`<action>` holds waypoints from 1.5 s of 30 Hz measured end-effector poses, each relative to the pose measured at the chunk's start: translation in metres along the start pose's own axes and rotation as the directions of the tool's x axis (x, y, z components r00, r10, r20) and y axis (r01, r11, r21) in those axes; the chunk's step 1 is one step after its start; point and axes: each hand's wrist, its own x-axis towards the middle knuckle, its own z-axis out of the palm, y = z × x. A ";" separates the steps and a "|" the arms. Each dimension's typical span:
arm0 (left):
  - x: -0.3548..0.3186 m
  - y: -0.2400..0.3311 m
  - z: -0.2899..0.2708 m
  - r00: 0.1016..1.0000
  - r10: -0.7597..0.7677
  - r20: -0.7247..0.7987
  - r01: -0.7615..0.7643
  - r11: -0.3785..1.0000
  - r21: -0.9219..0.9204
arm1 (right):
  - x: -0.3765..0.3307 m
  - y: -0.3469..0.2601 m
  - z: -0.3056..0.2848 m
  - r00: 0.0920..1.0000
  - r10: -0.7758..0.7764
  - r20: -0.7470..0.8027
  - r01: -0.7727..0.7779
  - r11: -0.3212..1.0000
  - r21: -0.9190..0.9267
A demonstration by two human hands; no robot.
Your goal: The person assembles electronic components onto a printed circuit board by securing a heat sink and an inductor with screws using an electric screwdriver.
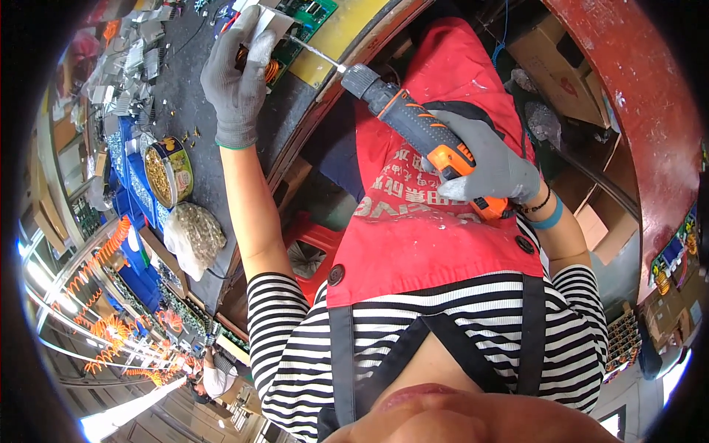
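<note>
My left hand (238, 88), in a grey glove, has its fingers and thumb closed about a pale, flat-sided block (273, 23) at the table edge. That block sits at a green circuit board (316, 16), beside a copper-wire coil (272, 71). In my right hand (491, 156), also gloved, is a black and orange cordless drill (413, 122), its handle wrapped by my fingers. The long thin bit (316, 52) points at the block and board; whether its tip touches a screw is too small to tell.
Silver finned heat sinks (136, 63) crowd the table's far left. Nearer lie an open tin of small brass-coloured screws (159, 176) and a clear plastic bag of parts (193, 238). A yellow board (347, 33) lines the table edge. Cardboard boxes (557, 70) stand at right.
</note>
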 end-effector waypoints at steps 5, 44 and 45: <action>-0.002 0.003 -0.004 1.000 -0.013 -0.007 0.014 1.000 0.017 | 0.000 0.003 0.002 1.000 -0.006 -0.008 0.007 0.992 0.128; -0.002 -0.002 -0.001 0.999 0.033 0.007 -0.033 0.999 0.000 | -0.005 -0.011 0.036 0.990 0.057 -0.126 -0.053 0.998 0.034; -0.002 -0.004 -0.001 1.000 0.023 0.006 -0.023 0.999 -0.031 | -0.005 -0.011 0.036 0.990 0.057 -0.127 -0.053 0.998 0.034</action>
